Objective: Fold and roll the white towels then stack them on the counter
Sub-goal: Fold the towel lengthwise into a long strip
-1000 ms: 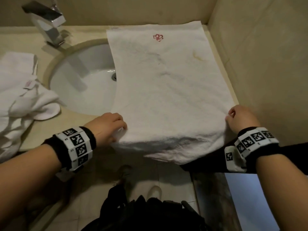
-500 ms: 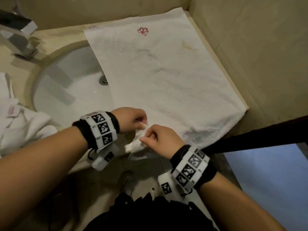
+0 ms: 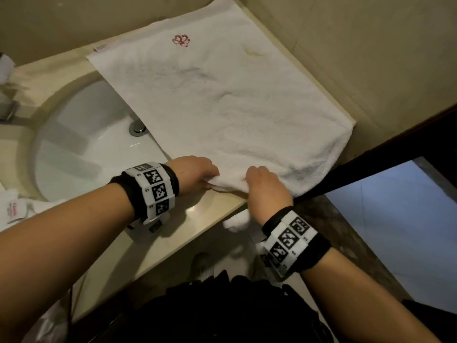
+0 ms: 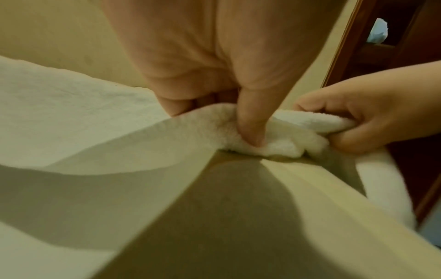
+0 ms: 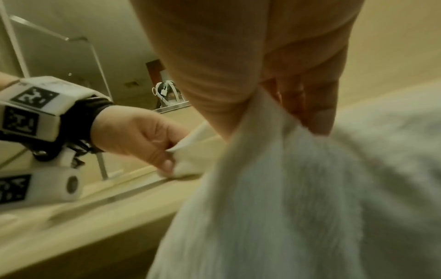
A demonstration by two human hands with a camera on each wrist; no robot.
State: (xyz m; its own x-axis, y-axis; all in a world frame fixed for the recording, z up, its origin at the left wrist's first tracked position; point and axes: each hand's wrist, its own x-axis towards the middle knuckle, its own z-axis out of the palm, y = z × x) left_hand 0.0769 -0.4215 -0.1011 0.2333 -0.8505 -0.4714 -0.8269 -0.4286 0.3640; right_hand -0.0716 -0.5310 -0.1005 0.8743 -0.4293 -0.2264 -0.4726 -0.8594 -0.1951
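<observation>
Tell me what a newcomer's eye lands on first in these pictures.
First, the big white towel spread over the counter and the right part of the sink, with a small red emblem near its far edge. Next, the left hand and right hand pinching its bunched near edge at the counter's front.

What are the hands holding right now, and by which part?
Both the left hand and right hand pinch the white towel at its bunched near edge.
</observation>
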